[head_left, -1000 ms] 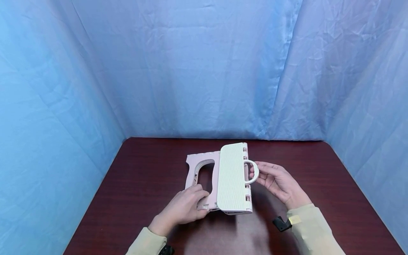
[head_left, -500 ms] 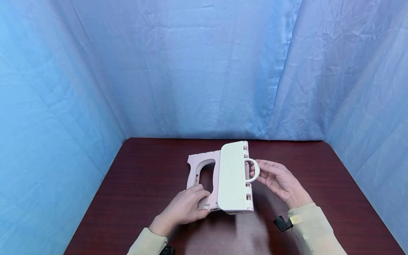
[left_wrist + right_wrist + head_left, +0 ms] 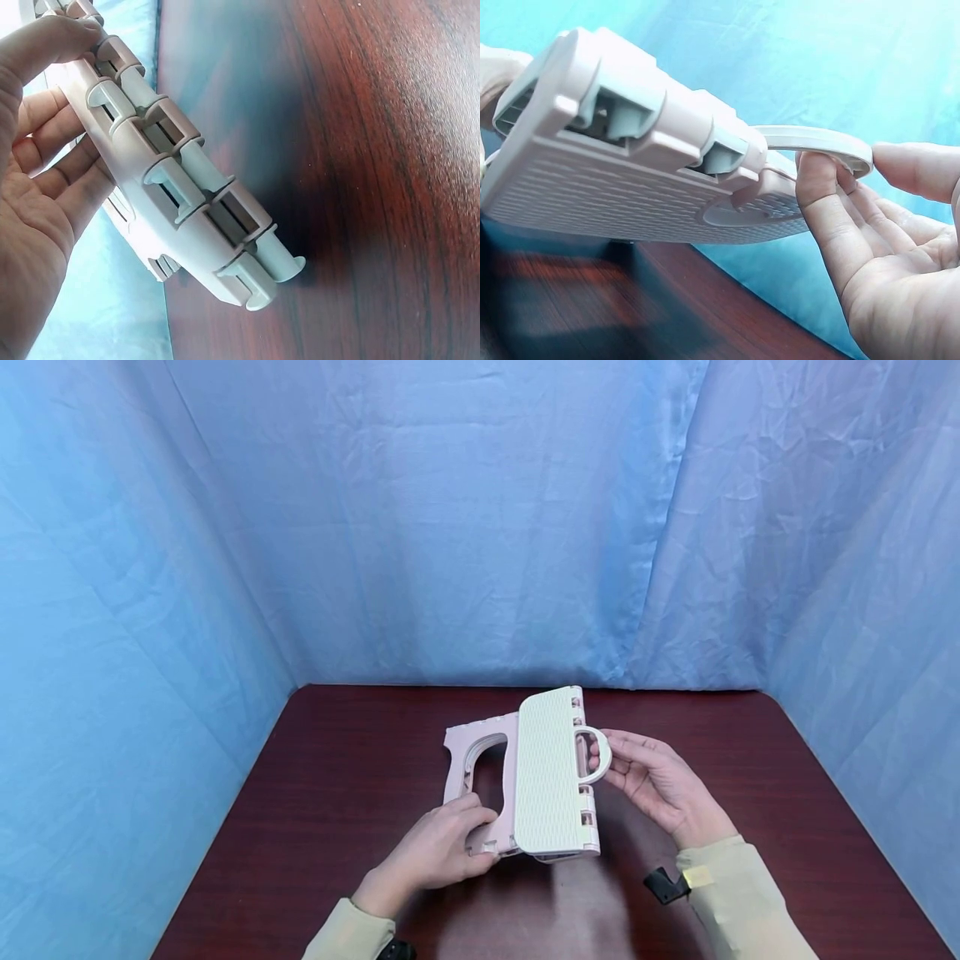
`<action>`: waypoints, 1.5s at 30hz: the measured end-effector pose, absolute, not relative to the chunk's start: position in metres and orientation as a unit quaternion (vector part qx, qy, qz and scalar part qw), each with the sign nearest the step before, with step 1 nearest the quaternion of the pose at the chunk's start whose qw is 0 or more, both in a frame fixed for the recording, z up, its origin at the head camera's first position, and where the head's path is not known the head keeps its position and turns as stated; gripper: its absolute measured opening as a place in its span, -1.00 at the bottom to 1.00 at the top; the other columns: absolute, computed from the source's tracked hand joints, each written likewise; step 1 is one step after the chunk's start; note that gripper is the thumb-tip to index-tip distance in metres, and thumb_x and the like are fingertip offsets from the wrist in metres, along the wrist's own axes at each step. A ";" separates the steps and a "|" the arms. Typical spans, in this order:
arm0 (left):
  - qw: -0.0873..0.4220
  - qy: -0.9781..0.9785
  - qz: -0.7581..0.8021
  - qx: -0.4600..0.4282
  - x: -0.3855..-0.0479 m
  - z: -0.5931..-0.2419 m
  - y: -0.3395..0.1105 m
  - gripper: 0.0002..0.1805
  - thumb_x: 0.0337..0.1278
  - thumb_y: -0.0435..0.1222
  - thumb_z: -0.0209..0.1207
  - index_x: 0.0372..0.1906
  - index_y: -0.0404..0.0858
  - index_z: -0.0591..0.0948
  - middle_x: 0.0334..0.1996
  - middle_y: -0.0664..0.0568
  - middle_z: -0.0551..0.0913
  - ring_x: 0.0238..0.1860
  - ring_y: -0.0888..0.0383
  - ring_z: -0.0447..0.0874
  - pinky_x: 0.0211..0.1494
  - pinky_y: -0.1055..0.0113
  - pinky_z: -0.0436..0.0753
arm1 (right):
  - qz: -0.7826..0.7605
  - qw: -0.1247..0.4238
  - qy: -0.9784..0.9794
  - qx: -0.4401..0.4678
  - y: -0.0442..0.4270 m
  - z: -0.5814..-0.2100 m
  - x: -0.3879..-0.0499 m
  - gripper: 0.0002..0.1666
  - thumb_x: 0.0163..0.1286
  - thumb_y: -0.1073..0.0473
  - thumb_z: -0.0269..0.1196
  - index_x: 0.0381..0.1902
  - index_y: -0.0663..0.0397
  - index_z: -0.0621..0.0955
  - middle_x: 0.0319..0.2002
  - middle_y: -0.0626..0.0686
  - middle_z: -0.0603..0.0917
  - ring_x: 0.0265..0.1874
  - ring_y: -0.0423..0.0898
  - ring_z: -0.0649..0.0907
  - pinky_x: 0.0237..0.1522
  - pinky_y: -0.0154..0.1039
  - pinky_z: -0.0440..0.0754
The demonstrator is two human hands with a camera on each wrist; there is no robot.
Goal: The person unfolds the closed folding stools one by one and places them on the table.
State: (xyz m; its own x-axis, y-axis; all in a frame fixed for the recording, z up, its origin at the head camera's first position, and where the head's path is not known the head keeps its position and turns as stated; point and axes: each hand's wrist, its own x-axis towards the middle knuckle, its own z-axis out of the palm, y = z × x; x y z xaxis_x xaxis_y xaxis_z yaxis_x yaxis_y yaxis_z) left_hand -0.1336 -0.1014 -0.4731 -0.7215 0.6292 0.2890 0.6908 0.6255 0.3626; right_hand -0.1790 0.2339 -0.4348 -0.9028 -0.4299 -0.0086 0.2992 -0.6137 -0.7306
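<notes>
A folding step stool [image 3: 551,768] in pale pink and white looks folded, its ribbed white top panel facing up in the head view. The left hand [image 3: 442,843] grips the near side of its pink leg frame [image 3: 507,777], thumb on the near edge and fingers at the opening. In the left wrist view the thumb lies along the hinged edge [image 3: 161,154]. The right hand [image 3: 660,785] pinches the white loop handle [image 3: 604,752] at the stool's right side. The right wrist view shows thumb and fingers on the handle [image 3: 810,139], beside the ribbed underside [image 3: 630,195].
The dark red wood-grain table [image 3: 337,760] lies beneath the stool. Blue curtains [image 3: 450,527] hang behind and at both sides. A black wrist mount [image 3: 665,887] sticks out from the right sleeve [image 3: 738,902].
The stool has shifted slightly to the right, and its handle end has moved a little farther from the person. Both hands keep their hold and shift only slightly with it.
</notes>
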 end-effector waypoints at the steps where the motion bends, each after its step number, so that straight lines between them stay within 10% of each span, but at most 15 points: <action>1: 0.068 -0.898 -0.232 -0.368 -0.133 -0.473 -0.101 -0.62 -0.12 -0.13 0.47 -0.10 -0.09 0.71 -0.34 0.25 0.46 -0.40 0.35 0.37 -0.37 0.58 0.35 | -0.895 0.203 0.388 -0.085 0.234 -0.434 -0.179 -0.58 0.64 0.43 -0.17 0.11 0.40 0.63 -0.02 0.23 0.76 -0.09 0.01 0.76 0.07 -0.13 0.70; 45: 0.075 -0.861 -0.337 -0.375 -0.127 -0.470 -0.088 -0.61 -0.14 -0.21 0.50 -0.10 -0.12 0.70 -0.28 0.22 0.54 -0.35 0.34 0.44 -0.25 0.64 0.41 | -0.883 0.188 0.414 -0.115 0.227 -0.390 -0.180 -0.58 0.59 0.50 -0.13 0.09 0.40 0.65 0.03 0.23 0.75 -0.02 0.00 0.76 0.07 -0.16 0.70</action>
